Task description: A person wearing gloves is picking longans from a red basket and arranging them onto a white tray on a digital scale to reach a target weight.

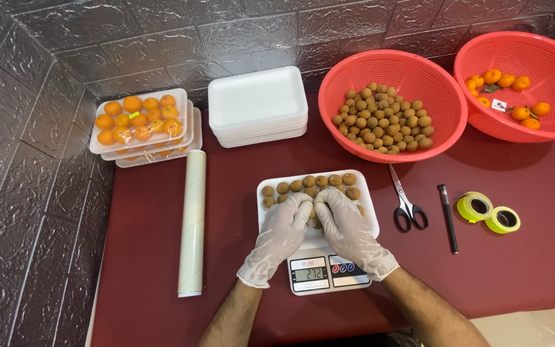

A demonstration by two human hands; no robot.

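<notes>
Both gloved hands, left hand (279, 236) and right hand (348, 231), met fingertip to fingertip over the white tray (369, 222) on the kitchen scale (326, 273), pressing on the small brown fruits (316, 183); whether either gripped one, I cannot tell. Right of the scale lay scissors (408, 204), a pen (448, 218) and yellow tape rolls (488, 213). Left of it lay a film roll (192, 222). Beyond it, a red basket (393, 67) held more brown fruit.

The hands (313, 231) hide the middle fruits on the white tray (370, 222). At the upper right of the frame, the second red basket (534, 77) is cut off by the edge.
</notes>
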